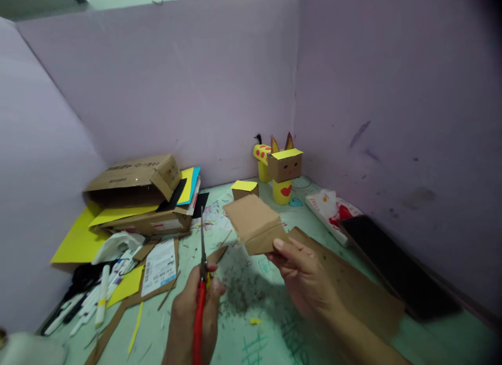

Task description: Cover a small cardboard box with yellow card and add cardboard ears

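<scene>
My left hand [192, 312] is closed around scissors [199, 323] with a red handle; their dark blades point away from me. Pinched between the thumb and fingers of my right hand [306, 268] is a folded piece of brown cardboard [253, 221], raised above the table. Its near edge is bent down in a flap. Beyond it sits a small cardboard block with a yellow top [244, 189]. Further back stands a paper animal figure [285, 169] with a cardboard head, pointed ears and a yellow body bearing a red heart.
An open cardboard box [133, 179], coloured sheets [80, 239] and several markers [102, 294] lie on the left. At right are a flat cardboard sheet [353, 286], a black slab [396, 265] and a white tray [327, 216]. Scraps litter the green table [231, 339]; walls enclose it.
</scene>
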